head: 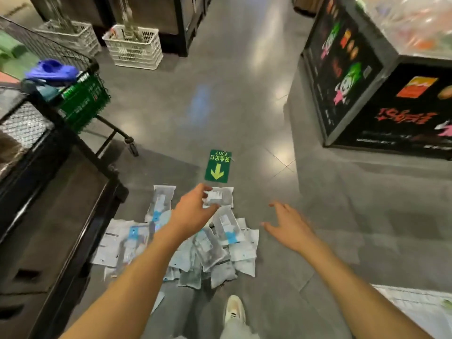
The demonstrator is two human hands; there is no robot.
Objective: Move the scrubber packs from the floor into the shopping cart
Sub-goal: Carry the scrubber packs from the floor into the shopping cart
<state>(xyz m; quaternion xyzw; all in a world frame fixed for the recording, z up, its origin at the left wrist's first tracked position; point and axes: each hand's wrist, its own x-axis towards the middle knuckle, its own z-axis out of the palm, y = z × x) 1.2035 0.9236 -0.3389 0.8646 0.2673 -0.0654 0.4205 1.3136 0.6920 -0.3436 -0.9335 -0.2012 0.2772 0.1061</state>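
Here the left hand [193,211] grips one scrubber pack [218,197] above the pile [210,250]; right hand [287,227] hangs released.

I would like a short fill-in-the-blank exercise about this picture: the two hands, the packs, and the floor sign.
1. The left hand holds one ____ above the pile of packs.
2. The right hand is ____, holding nothing.
3. The arrow on the green floor sign is ____ in colour.

Missing words: scrubber pack; open; yellow

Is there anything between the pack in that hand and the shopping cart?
Nothing visible. The left hand grips one scrubber pack above the pile; the shopping cart stands up-left across bare floor.
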